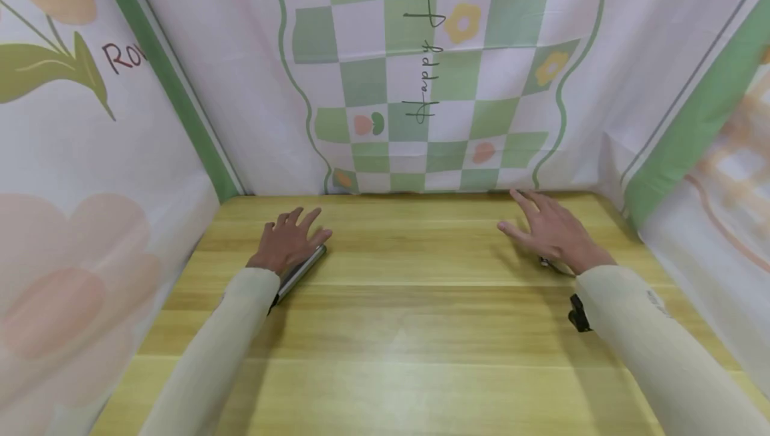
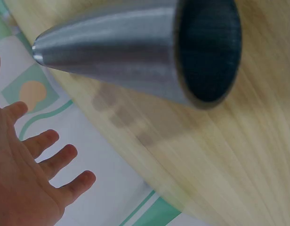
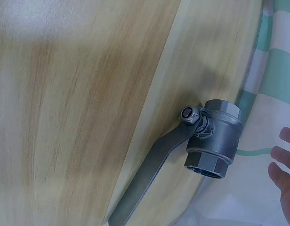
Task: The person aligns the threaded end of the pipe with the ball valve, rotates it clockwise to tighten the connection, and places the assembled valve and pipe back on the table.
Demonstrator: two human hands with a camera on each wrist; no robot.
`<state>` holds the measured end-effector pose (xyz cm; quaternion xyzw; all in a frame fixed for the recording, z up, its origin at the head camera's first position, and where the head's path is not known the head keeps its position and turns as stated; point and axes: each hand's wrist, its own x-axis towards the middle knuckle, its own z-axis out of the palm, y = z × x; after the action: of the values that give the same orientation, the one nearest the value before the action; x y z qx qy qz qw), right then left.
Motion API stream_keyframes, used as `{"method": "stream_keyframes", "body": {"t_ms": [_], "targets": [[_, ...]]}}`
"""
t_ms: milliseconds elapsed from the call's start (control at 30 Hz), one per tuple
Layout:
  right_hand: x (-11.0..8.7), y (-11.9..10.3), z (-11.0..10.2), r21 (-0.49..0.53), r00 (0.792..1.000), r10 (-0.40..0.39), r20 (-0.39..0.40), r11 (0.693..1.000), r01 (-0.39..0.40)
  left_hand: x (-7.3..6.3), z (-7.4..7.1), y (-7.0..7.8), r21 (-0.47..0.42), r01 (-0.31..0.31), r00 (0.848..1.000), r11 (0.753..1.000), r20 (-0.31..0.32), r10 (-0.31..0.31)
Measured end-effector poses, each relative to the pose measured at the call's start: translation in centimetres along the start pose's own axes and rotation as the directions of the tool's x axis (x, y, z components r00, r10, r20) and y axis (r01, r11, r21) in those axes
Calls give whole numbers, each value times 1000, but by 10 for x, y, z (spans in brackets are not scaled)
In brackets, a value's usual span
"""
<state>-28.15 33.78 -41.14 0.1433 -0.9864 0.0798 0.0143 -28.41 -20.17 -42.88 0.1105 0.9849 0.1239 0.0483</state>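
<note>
My left hand is held over the left part of the table with its fingers spread and nothing in them. Beside and partly beneath it lies a hollow metal tube; the left wrist view shows the tube with a smooth steel wall and a dark open end. On the right, my right hand hovers with fingers extended, holding nothing. Under it is a metal ball valve, mostly hidden in the head view. Its long lever handle points away from the valve body. Neither hand visibly grips anything.
The wooden table ends at a hanging cloth with green checks at the back. Printed curtains close off both sides. A small black device sits at the right wrist.
</note>
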Motion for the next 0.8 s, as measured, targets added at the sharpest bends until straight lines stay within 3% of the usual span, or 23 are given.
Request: {"method": "stream_keyframes", "body": {"t_ms": [800], "targets": [[-13, 15, 6, 62, 996, 48, 79, 997, -53, -15, 9, -10, 10, 3, 1000, 1000, 19, -3]]}}
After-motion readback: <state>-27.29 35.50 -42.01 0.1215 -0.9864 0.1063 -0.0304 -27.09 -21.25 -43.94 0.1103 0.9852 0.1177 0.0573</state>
